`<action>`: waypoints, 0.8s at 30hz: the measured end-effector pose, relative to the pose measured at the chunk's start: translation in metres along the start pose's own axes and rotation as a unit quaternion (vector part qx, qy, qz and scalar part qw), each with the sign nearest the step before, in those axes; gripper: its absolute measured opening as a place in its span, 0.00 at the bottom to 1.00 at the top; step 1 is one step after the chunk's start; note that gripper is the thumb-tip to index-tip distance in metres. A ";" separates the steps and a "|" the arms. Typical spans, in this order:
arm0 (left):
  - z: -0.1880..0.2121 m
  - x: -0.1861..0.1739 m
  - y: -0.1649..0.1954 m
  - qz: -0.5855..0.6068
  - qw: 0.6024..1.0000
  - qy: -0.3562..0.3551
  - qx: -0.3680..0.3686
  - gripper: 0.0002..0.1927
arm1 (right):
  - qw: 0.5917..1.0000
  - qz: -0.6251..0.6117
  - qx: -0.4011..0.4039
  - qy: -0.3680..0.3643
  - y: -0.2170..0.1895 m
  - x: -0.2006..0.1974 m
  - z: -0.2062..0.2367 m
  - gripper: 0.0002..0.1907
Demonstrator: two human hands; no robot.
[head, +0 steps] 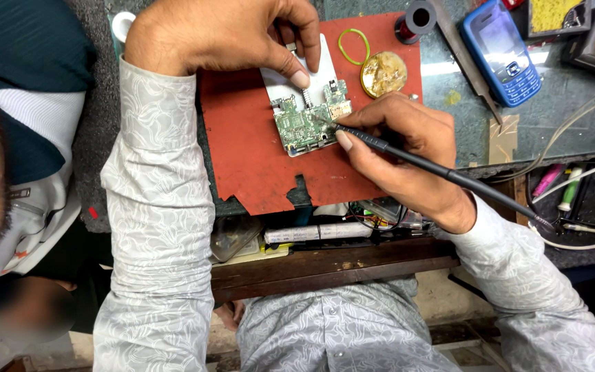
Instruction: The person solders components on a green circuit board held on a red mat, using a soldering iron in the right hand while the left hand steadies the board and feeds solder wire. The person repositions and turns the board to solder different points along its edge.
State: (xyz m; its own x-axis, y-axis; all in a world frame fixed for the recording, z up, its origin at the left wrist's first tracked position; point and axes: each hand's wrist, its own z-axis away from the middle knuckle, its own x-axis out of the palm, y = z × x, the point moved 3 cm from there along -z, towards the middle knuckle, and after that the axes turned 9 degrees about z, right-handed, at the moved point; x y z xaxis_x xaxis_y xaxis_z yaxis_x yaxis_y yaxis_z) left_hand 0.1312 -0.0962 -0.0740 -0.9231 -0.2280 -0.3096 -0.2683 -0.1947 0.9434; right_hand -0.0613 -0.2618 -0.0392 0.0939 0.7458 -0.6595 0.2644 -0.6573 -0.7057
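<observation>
our right hand (408,155) is closed pen-fashion around a black soldering iron (442,172), thumb and fingers clamped on its slim barrel, while our left hand (235,34) presses down with thumb and forefinger tips on the white phone body (315,76), holding nothing else. the green circuit board (308,120) lies on that phone body, at its end nearer us, and the iron's tip touches the board's right edge. the iron's long axis runs from the board away to the right and toward us, its cord trailing off that way. our right hand sits just right of the board, our left beyond it. under the board lies a red mat (256,158); beyond and right of the board a round flux tin (383,72), a yellow rubber band (354,45), and farther right a blue phone (504,48).
</observation>
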 end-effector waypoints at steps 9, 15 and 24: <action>0.001 0.000 0.002 -0.003 1.000 -0.002 0.005 0.12 | 1.000 -0.010 -0.001 -0.009 -0.002 0.001 -0.003 0.08; 0.000 0.002 0.003 0.003 1.000 0.006 -0.017 0.12 | 1.000 -0.002 0.006 -0.012 0.000 0.002 -0.004 0.08; 0.001 -0.001 0.006 0.001 1.000 0.003 -0.006 0.12 | 1.000 -0.005 0.006 -0.014 0.001 0.004 -0.007 0.08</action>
State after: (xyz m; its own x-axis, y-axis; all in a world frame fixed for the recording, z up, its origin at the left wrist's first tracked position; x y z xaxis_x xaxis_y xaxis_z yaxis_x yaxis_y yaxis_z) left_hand 0.1307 -0.0964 -0.0682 -0.9218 -0.2341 -0.3090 -0.2635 -0.2064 0.9423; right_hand -0.0539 -0.2582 -0.0407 0.0641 0.7496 -0.6588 0.2528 -0.6508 -0.7159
